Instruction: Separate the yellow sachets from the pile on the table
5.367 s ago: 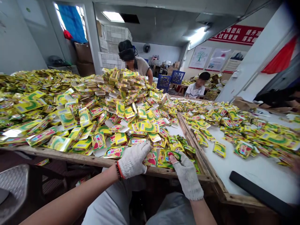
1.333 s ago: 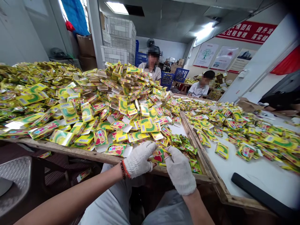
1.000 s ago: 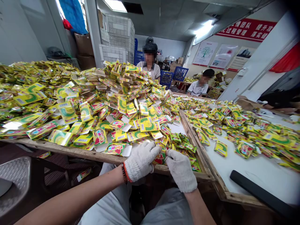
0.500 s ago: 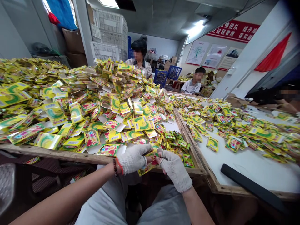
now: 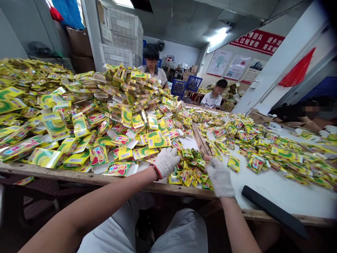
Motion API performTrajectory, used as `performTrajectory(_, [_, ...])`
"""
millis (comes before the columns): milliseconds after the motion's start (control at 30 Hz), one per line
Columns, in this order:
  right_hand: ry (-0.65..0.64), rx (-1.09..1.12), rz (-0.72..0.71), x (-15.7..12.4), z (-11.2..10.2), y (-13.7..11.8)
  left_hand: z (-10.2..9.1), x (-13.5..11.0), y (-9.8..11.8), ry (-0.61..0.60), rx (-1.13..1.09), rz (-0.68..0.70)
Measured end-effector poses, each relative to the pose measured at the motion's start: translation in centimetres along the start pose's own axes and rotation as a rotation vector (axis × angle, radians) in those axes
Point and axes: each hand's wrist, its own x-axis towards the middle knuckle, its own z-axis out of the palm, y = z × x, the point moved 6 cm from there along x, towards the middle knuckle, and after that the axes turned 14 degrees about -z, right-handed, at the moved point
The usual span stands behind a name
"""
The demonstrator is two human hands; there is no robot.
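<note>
Down at the front edge of the table (image 5: 181, 190), left hand (image 5: 166, 163) and right hand (image 5: 219, 176) are apart, little packets (image 5: 193, 172) lying between them. Left one's curled beside those packets, right one's next to the wooden divider (image 5: 200, 140); can't tell if either's gripping anything. Yellow boxes (image 5: 159, 140) are heaped just past the left, and way back there's a striped-shirt person (image 5: 160, 75) near blue crates (image 5: 178, 88).

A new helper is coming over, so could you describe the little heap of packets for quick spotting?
Start at the big mound of yellow cartons on the left and follow it down to its near right end, beside the wooden divider. The little heap of packets lies there, between the left hand and the right hand. They are small and crinkled, unlike the flat-sided cartons.
</note>
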Motion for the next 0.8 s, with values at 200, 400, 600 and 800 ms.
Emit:
performTrajectory(200, [-0.243,-0.34,-0.224,-0.1,4.0,1.7,-1.7,0.5,-1.6,0.142,-0.404,-0.143])
performTrajectory(400, [-0.065,-0.11,-0.106,-1.1,3.6,-0.5,-0.2,-2.2,-5.0,-0.063,-1.418,-0.579])
performTrajectory(600, [-0.286,0.113,-0.043,-2.9,6.6,-5.0,1.2,-4.5,-2.9,-0.286,-1.819,-0.672])
performTrajectory(800, [-0.285,-0.011,-0.082,-2.9,7.2,-6.0,1.0,-5.3,-2.5,-0.319,-1.882,-0.645])
